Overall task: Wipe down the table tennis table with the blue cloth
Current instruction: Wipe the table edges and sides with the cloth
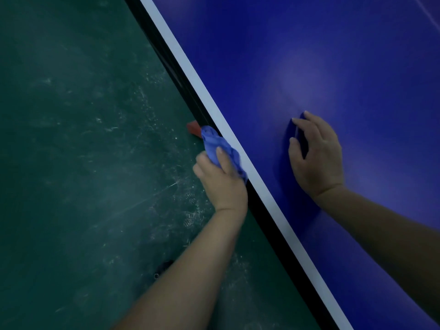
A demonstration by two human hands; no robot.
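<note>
Tabletop (309,55): blue, bordered by a white edge stripe (209,103).
Blue cloth (214,144): bunched against the tabletop's side, just outside the white edge stripe.
Left hand (220,179): fingers curled round the blue cloth, outside the stripe.
Right hand (316,158): fingers arched and apart, tips on the tabletop inside the stripe, holding nothing.
Floor (71,139): green, scuffed, outside the stripe.

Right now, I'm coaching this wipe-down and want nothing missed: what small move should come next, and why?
Probably slide the left hand with the blue cloth along the dark side edge of the table. The cloth is bunched against that edge, just outside the white line, while the right hand braces on the blue top, holding nothing.
</note>
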